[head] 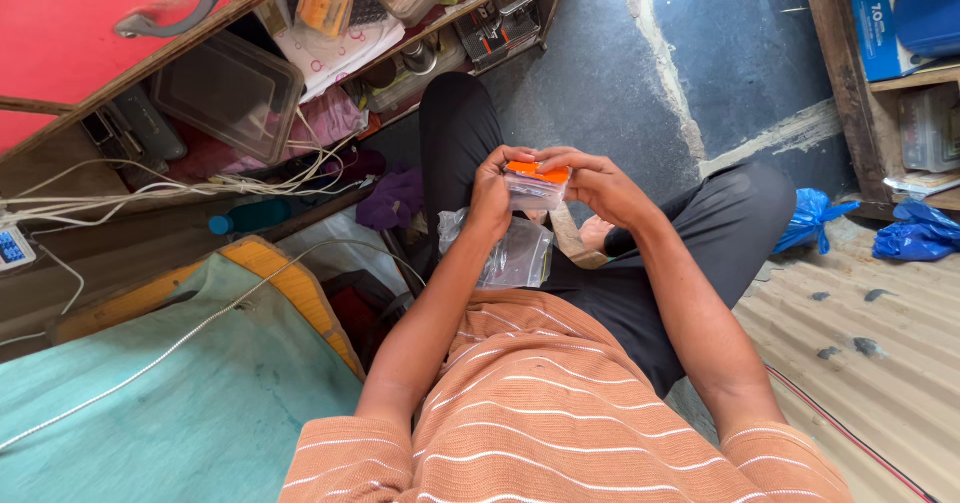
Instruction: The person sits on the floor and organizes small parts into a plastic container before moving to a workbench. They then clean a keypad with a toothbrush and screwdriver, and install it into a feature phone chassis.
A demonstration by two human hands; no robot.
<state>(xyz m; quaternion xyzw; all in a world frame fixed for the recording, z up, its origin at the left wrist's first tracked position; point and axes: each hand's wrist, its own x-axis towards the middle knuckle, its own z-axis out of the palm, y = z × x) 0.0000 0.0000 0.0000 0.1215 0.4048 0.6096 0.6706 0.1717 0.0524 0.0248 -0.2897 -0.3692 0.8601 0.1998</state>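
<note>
As you sit cross-legged, your left hand and right hand clamp fingers on a small orange-topped clear packet above your lap; probably light, crinkly, slippery—pinch its edges.

bare floor lies open ahead; cluttered shelf crowds the left, wooden rack the right.

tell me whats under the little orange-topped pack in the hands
A clear plastic bag lies on the lap below the orange-topped pack; the bag's contents are unclear.
</note>
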